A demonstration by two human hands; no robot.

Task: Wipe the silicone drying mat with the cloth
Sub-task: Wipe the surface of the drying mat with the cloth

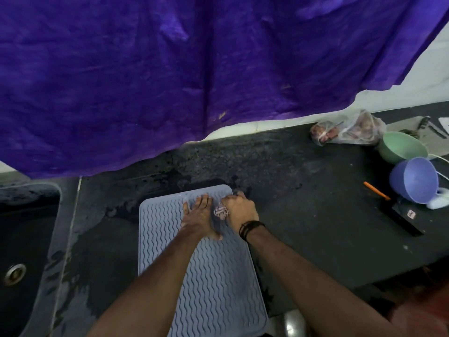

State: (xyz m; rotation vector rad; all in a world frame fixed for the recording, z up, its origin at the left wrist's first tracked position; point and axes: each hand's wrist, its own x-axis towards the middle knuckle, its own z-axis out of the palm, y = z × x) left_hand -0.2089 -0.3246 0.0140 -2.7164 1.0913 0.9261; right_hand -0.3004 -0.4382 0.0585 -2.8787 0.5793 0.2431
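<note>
A large purple sheet (194,69) hangs across the upper part of the view and hides most of the wall and the back of the table (303,190). The near end of the mat (213,276) is cut off by the bottom of the frame, and both forearms cross over its middle. Only a small striped bunch of the cloth (221,211) shows; the rest is hidden inside the right hand (239,207), whose fingers curl around it at the mat's far right corner. The left hand (198,215) lies flat on the mat just beside it, fingers straight and spread, pressing down.

The pale blue mat with wavy ridges lies on the dark table, which looks wet around the mat's far and left edges. To the left is a dark sink (21,251) with a metal drain. Well apart on the right stand a green bowl (402,147) and a blue bowl (414,183) tipped on its side, a plastic bag (349,131) with contents too blurred to name, an orange pencil (376,190) and a black box (405,218). Bare table lies between the mat and these things. The table's right front edge drops off near the right forearm.
</note>
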